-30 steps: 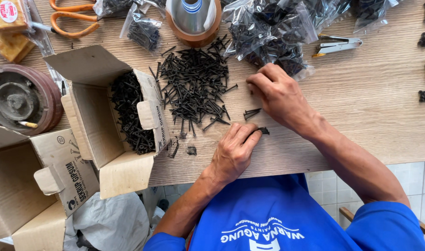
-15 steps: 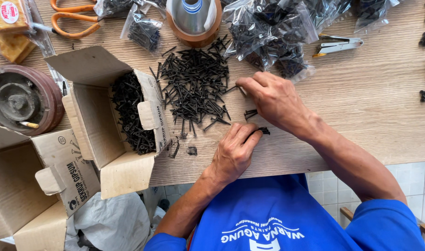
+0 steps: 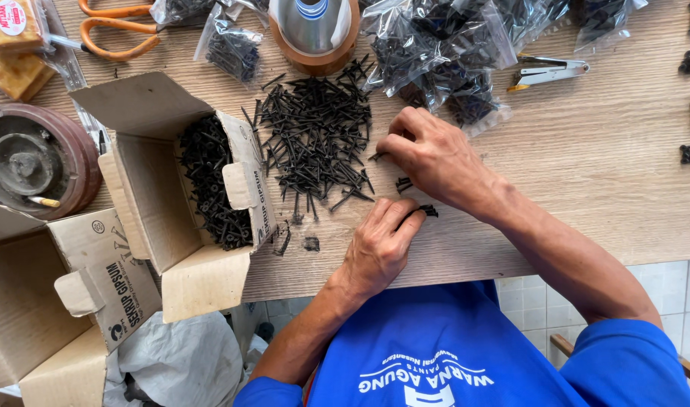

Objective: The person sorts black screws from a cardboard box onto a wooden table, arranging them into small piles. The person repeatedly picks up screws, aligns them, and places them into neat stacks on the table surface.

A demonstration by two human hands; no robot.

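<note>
Screws (image 3: 315,136) lie in a loose black heap at upper centre of the frame, on the wooden bench (image 3: 601,173). The right hand (image 3: 428,154) pinches one screw between fingertips at the heap's right edge, fingers curled close. The left hand (image 3: 379,245) rests palm down near the bench's lower edge, fingers closed over a small bundle of screws (image 3: 428,212) that shows at its tips. A few more screws (image 3: 402,184) lie between the two hands. Open bench stretches to the right of the right hand. Left of the heap an open cardboard box (image 3: 171,196) of screws crowds in. Above, bagged screws (image 3: 443,53), a tape roll (image 3: 315,38) and a stapler (image 3: 548,73) line the top; orange scissors (image 3: 111,34) lie upper left.
</note>
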